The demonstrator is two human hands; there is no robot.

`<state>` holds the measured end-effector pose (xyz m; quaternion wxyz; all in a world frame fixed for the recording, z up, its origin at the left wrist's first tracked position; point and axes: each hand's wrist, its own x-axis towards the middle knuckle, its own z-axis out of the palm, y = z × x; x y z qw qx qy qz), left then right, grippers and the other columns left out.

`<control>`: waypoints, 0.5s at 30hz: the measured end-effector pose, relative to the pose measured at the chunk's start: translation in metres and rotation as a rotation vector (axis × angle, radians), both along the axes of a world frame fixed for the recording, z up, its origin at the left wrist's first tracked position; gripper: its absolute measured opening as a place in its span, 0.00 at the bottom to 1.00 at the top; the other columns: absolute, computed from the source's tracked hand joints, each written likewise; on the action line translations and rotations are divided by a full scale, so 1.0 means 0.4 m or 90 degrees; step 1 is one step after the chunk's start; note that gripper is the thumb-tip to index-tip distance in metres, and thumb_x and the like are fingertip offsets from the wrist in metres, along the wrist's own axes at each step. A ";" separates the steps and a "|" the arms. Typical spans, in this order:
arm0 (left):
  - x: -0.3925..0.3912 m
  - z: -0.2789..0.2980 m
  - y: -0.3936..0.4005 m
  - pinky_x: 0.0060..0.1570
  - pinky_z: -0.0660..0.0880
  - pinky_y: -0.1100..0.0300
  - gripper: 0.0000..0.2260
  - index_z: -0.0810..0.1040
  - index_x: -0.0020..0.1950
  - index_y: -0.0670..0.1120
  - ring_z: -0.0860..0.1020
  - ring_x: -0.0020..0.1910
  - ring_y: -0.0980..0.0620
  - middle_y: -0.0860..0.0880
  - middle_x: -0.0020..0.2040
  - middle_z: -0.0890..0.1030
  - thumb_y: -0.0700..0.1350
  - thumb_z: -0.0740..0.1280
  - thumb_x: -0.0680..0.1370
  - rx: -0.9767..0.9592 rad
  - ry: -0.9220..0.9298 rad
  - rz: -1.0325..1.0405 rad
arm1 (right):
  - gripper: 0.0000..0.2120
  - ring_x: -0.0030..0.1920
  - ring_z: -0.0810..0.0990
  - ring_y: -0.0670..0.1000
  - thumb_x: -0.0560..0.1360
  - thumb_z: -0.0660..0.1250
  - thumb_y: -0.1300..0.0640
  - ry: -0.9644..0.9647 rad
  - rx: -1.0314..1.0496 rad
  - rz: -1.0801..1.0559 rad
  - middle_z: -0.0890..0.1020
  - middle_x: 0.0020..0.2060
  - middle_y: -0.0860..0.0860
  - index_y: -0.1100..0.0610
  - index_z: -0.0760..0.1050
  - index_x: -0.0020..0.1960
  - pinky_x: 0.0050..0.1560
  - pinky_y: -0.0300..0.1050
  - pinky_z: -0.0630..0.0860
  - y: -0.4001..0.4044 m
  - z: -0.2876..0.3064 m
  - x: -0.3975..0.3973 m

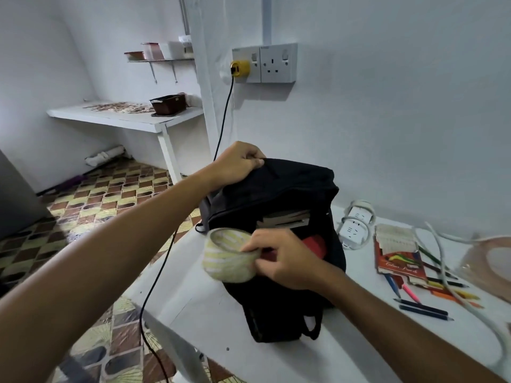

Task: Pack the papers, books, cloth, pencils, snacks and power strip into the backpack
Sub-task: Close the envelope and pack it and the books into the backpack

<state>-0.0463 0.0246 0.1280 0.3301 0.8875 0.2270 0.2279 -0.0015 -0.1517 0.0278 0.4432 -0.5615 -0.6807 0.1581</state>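
Observation:
A black backpack (279, 194) stands open on the white table (276, 355). My left hand (237, 161) grips its top edge at the back. My right hand (284, 258) pinches a rolled white and yellow cloth (226, 258) at the front of the opening. Books (284, 218) and something red (313, 244) show inside the bag. To the right lie a white power strip (355, 228), a colour pencil box (398, 255) and several loose pencils (425, 308).
A white cable (470, 308) runs across the table over the pencils. A black cord (221, 128) hangs from a yellow plug (240, 68) in the wall socket down past the table's left edge. A white shelf table (124, 117) stands at the back left.

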 end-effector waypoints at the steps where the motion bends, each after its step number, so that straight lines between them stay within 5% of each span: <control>1: 0.005 0.007 0.003 0.38 0.71 0.69 0.06 0.81 0.47 0.38 0.74 0.35 0.57 0.49 0.37 0.79 0.35 0.64 0.78 0.003 -0.003 -0.002 | 0.14 0.43 0.77 0.38 0.66 0.67 0.64 0.014 -0.030 -0.031 0.78 0.40 0.40 0.60 0.83 0.50 0.46 0.28 0.69 -0.006 0.002 0.025; 8: 0.049 0.055 0.016 0.39 0.70 0.71 0.06 0.81 0.46 0.40 0.75 0.36 0.59 0.52 0.36 0.79 0.36 0.64 0.78 0.078 -0.012 -0.019 | 0.12 0.42 0.77 0.37 0.70 0.73 0.65 0.097 -0.122 -0.218 0.82 0.43 0.47 0.61 0.82 0.54 0.45 0.23 0.68 0.040 -0.068 0.071; 11: 0.066 0.072 0.015 0.42 0.72 0.68 0.06 0.81 0.44 0.42 0.76 0.38 0.57 0.49 0.38 0.80 0.36 0.64 0.78 0.090 -0.015 -0.037 | 0.11 0.43 0.78 0.44 0.70 0.73 0.64 0.142 -0.084 -0.279 0.82 0.42 0.49 0.62 0.82 0.53 0.44 0.30 0.71 0.110 -0.078 0.052; 15: 0.079 0.084 0.017 0.45 0.73 0.61 0.07 0.81 0.42 0.43 0.76 0.39 0.54 0.50 0.38 0.80 0.36 0.65 0.77 0.108 -0.016 -0.056 | 0.12 0.51 0.80 0.55 0.73 0.67 0.59 -0.079 -0.079 -0.274 0.83 0.51 0.55 0.55 0.81 0.56 0.52 0.45 0.76 0.207 -0.074 0.041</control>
